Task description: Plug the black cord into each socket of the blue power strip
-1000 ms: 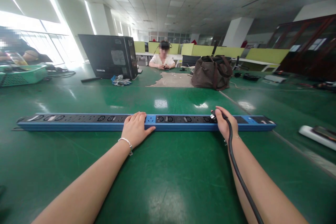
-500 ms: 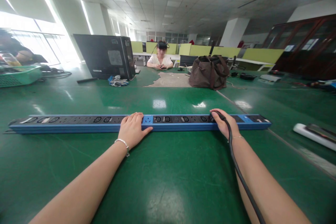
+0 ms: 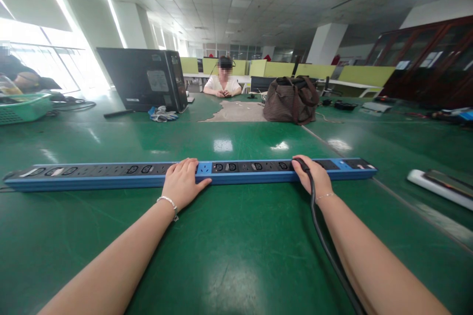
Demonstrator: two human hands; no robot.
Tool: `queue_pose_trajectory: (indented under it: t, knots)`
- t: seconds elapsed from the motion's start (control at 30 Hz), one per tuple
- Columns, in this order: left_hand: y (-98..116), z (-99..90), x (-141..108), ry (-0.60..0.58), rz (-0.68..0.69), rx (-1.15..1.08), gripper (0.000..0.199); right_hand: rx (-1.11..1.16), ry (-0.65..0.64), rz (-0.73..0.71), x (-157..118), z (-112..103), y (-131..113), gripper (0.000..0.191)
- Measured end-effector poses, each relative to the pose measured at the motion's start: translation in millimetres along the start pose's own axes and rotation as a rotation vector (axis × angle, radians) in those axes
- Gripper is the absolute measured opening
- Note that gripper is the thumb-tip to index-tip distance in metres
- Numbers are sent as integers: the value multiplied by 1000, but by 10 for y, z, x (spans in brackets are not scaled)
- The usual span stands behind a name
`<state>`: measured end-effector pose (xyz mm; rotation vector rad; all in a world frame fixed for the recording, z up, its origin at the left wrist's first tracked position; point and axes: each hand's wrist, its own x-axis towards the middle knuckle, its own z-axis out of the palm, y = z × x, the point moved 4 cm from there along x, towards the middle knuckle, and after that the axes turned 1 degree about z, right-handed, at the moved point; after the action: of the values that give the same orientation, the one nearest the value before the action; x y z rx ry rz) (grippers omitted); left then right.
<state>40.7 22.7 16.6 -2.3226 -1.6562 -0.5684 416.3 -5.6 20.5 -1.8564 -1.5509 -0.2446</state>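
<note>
A long blue and black power strip point(image 3: 242, 167) with rows of sockets lies across the green table. My left hand point(image 3: 182, 181) grips it left of its middle, fingers over the top and thumb along the near side, beside a blue socket section. Toward the strip's right end, my right hand point(image 3: 312, 177) is closed around a black power plug point(image 3: 302, 163) against the sockets. Fingers hide most of the plug, so I cannot tell how deep it sits. Its black cord point(image 3: 320, 236) runs down past my right wrist and out of view.
A black computer case point(image 3: 142, 78) stands at the back left with gloves point(image 3: 162, 114) beside it. A brown bag point(image 3: 286, 101) sits farther back; a person point(image 3: 222, 81) sits beyond. At left is a green basket point(image 3: 25, 108), at right a white bar-shaped object point(image 3: 439, 188).
The view has shifted slightly, so most things appear a little farther left. The cord hangs lower and more to the left of my right forearm. Both hands keep their places on the strip.
</note>
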Motion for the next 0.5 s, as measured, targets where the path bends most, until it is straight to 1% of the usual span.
queue_pose_trajectory:
  t: [0.1,0.27,0.37,0.5]
  knots:
    - [-1,3,3,-14,-5,-1,58,-43,35,21,-36,26,-6,38]
    - [5,-3,-3,-16,-7,22,59,-39,162,26,-84,91,-23,38]
    - [7,-3,-8,-13,0,32,60,-77,151,46,-89,122,-4,40]
    - [6,4,-6,-14,-3,43,60,-97,121,66,-100,112,2,40]
